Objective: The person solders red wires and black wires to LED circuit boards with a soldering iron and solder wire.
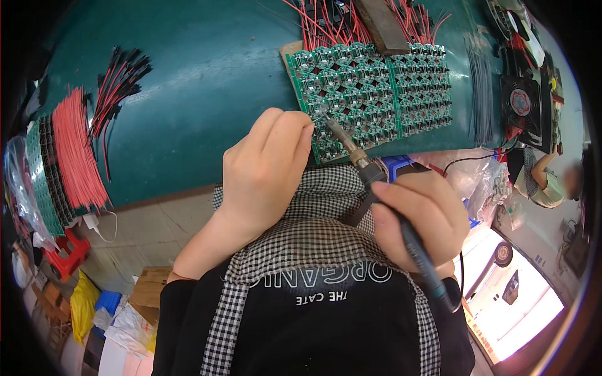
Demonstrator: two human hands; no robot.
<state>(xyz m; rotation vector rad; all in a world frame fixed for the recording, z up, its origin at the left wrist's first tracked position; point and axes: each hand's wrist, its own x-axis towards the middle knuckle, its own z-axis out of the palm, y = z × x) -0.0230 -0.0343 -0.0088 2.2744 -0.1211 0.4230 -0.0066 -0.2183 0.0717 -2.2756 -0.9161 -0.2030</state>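
Note:
My right hand (pixel 426 216) is closed around the dark handle of a soldering iron (pixel 357 156). The iron's tip points up and left, onto the green circuit boards (pixel 376 94). Close beside the tip, my left hand (pixel 266 163) pinches a thin silvery strand of solder wire (pixel 318 118) between thumb and forefinger, mostly hidden by the fingers. The boards form a panel of repeated small round units, lying on a piece of board at the table's near edge. Whether the tip touches a joint is too small to tell.
A dark bar (pixel 382 28) lies across the panel's far edge, among red and black wires (pixel 323 22). Red wire bundles (pixel 78 150) lie on the green table (pixel 182 81) at left. Grey wires (pixel 481 94) and a black fan (pixel 522 103) are at right; another person (pixel 544 178) is beyond.

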